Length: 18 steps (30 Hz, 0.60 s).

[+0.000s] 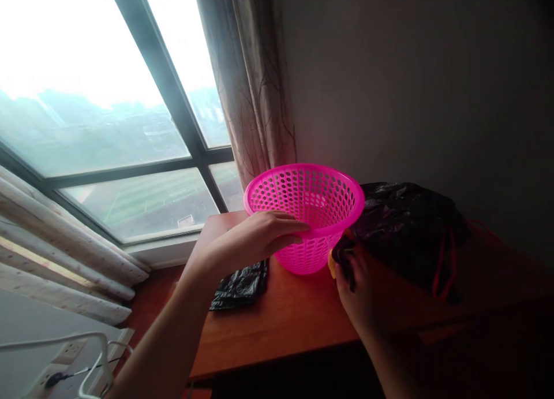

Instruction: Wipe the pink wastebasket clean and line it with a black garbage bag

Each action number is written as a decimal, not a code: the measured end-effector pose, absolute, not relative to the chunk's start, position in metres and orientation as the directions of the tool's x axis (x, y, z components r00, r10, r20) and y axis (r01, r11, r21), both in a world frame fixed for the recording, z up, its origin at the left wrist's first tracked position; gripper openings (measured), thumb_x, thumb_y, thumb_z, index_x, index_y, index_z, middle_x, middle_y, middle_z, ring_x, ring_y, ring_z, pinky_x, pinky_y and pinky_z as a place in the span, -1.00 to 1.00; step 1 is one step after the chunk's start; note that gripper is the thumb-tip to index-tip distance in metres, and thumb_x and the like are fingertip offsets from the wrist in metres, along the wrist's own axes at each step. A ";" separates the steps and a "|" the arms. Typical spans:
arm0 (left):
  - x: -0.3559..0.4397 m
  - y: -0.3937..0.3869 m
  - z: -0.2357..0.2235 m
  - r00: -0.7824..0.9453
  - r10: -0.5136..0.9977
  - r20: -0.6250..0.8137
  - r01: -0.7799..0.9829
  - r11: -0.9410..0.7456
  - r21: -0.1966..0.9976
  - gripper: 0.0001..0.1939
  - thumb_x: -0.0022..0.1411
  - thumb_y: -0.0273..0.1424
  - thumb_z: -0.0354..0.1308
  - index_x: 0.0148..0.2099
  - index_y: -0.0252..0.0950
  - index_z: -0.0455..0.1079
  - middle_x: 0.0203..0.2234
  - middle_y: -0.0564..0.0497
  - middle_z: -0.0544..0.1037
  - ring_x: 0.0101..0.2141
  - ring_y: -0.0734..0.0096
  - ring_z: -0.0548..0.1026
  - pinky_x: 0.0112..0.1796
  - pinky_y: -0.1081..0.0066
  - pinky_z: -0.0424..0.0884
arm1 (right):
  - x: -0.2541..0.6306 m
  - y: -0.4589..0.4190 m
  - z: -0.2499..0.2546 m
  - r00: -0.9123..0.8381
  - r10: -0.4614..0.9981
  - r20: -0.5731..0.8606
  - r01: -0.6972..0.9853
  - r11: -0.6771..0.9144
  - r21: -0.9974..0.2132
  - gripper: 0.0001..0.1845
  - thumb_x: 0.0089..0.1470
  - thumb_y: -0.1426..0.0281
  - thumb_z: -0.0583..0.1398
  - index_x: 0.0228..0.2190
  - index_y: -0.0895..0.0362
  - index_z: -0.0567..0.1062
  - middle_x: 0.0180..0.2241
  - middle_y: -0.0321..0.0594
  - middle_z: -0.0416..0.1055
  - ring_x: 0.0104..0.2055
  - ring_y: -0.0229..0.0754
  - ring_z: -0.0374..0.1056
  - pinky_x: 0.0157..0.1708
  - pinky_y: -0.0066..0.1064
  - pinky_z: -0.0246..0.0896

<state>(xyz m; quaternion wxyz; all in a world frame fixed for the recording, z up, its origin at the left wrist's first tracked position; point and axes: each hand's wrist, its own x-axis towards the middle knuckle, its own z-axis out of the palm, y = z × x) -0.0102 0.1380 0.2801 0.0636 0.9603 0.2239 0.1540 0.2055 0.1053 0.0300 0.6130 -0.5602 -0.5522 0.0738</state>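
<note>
A bright pink plastic basket (303,254) with a perforated wall stands upright on the wooden table. My left hand (268,234) is at its near left rim, fingers reaching over the edge and closed on it. To the right of the basket, my right hand (357,278) grips a bunched dark and yellow cloth (346,249), close against the outer wall below the rim. Shadow obscures part of that cloth and the fingers around it. The basket's inside shows nothing but its holed wall; its near bottom is hidden.
A black plastic bag (407,214) with red drawstrings lies right of the basket. A folded black plastic sheet (242,286) rests left of it on the table (277,324). A window, curtains (255,87) and wall sockets (69,350) with white cables are at the left.
</note>
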 end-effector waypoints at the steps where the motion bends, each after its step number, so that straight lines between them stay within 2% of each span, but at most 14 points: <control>1: -0.012 0.139 0.280 0.854 0.449 0.263 0.402 -0.890 0.213 -0.69 0.41 -0.35 0.04 0.12 -0.21 0.46 -0.11 -0.08 0.61 -0.13 0.35 0.56 -0.12 0.44 0.45 | 0.204 0.107 0.020 0.392 0.751 0.531 0.492 0.317 -0.811 -0.66 0.17 0.23 0.15 -0.11 0.16 0.50 0.01 0.10 0.43 0.06 0.14 0.39 0.05 0.04 0.32; 5: -0.016 0.142 0.280 0.849 0.470 0.241 0.404 -0.872 0.276 -0.69 0.40 -0.40 0.05 0.12 -0.19 0.46 -0.10 -0.08 0.60 -0.10 0.32 0.55 -0.09 0.37 0.44 | 0.206 0.111 0.011 0.429 0.849 0.310 0.302 0.188 -0.934 -0.62 0.12 0.19 0.18 -0.09 0.14 0.51 -0.03 0.02 0.48 0.03 0.12 0.41 0.06 0.02 0.30; 7: -0.018 0.142 0.281 0.849 0.471 0.238 0.400 -0.868 0.294 -0.70 0.39 -0.40 0.06 0.11 -0.19 0.47 -0.10 -0.10 0.60 -0.10 0.31 0.55 -0.10 0.36 0.44 | 0.210 0.113 0.029 0.446 0.850 0.280 0.235 0.190 -0.953 -0.63 0.12 0.20 0.20 -0.08 0.12 0.51 -0.03 -0.02 0.49 0.03 0.09 0.41 0.06 -0.03 0.31; 10: -0.022 0.143 0.283 0.856 0.464 0.230 0.390 -0.869 0.304 -0.71 0.37 -0.41 0.09 0.08 -0.16 0.50 -0.11 -0.09 0.61 -0.11 0.31 0.55 -0.08 0.34 0.44 | 0.217 0.114 0.072 0.477 0.776 0.413 0.252 0.329 -0.910 -0.65 0.15 0.25 0.19 -0.05 0.08 0.49 0.00 -0.07 0.47 0.05 0.05 0.40 0.08 -0.07 0.28; 14: -0.032 0.147 0.287 0.853 0.477 0.213 0.415 -0.867 0.277 -0.73 0.34 -0.44 0.13 0.03 -0.13 0.53 -0.12 -0.06 0.62 -0.09 0.31 0.54 -0.03 0.30 0.44 | 0.223 0.113 0.116 0.398 0.619 0.678 0.438 0.521 -0.733 -0.72 0.15 0.35 0.19 -0.08 0.08 0.50 0.01 -0.08 0.44 0.08 0.03 0.36 0.12 -0.09 0.24; 16: -0.040 0.150 0.289 0.844 0.489 0.222 0.431 -0.864 0.262 -0.75 0.34 -0.42 0.13 0.00 -0.14 0.55 -0.12 -0.06 0.63 -0.09 0.30 0.54 -0.01 0.26 0.44 | 0.222 0.112 0.113 0.332 0.598 0.730 0.494 0.548 -0.674 -0.74 0.14 0.37 0.19 -0.10 0.09 0.51 0.01 -0.05 0.44 0.07 0.04 0.37 0.09 -0.10 0.28; 18: -0.048 0.152 0.291 0.832 0.506 0.225 0.453 -0.856 0.250 -0.76 0.34 -0.40 0.13 -0.01 -0.14 0.55 -0.11 -0.05 0.62 -0.07 0.29 0.53 0.01 0.23 0.44 | 0.218 0.110 0.093 0.300 0.627 0.719 0.522 0.523 -0.674 -0.74 0.14 0.36 0.19 -0.11 0.10 0.51 0.02 -0.01 0.43 0.07 0.07 0.38 0.07 -0.09 0.31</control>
